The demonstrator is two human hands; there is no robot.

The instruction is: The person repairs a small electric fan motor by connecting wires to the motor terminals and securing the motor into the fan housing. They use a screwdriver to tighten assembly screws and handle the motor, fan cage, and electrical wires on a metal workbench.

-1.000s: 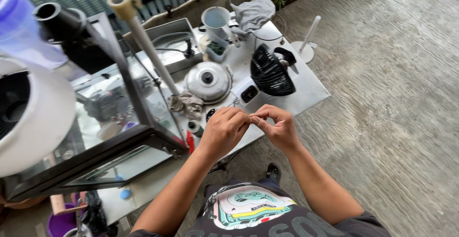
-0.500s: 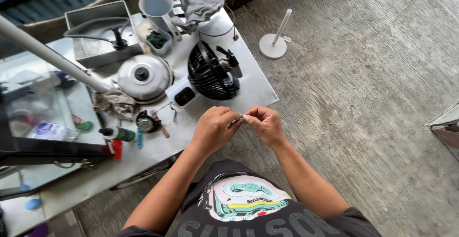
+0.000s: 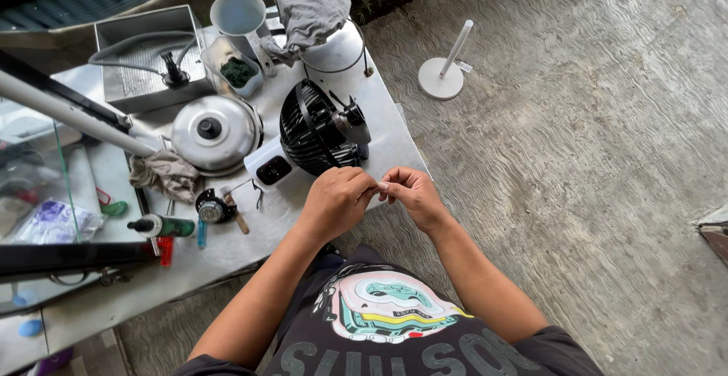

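My left hand (image 3: 336, 200) and my right hand (image 3: 410, 194) meet fingertip to fingertip over the near edge of the white table (image 3: 250, 232). Both pinch the same tiny pale part between thumb and fingers; it is too small to tell what it is. Just beyond the hands lies a black fan head (image 3: 318, 129) on its side, joined to a white base with a dark button panel (image 3: 269, 167). A small black round motor part (image 3: 212, 207) and a green-bodied tool (image 3: 163, 226) lie left of my left hand.
On the table stand a steel pot lid (image 3: 214, 132), a grey rag (image 3: 167, 175), a metal tray with a hose (image 3: 144, 61), a white jug (image 3: 239, 15) and a cloth-covered white pot (image 3: 330, 38). A white stand with a round foot (image 3: 446, 72) is on the concrete floor.
The view has swung right and down, so the table shifted left in the picture. Both hands stay together at the table's edge, still pinching the small part.
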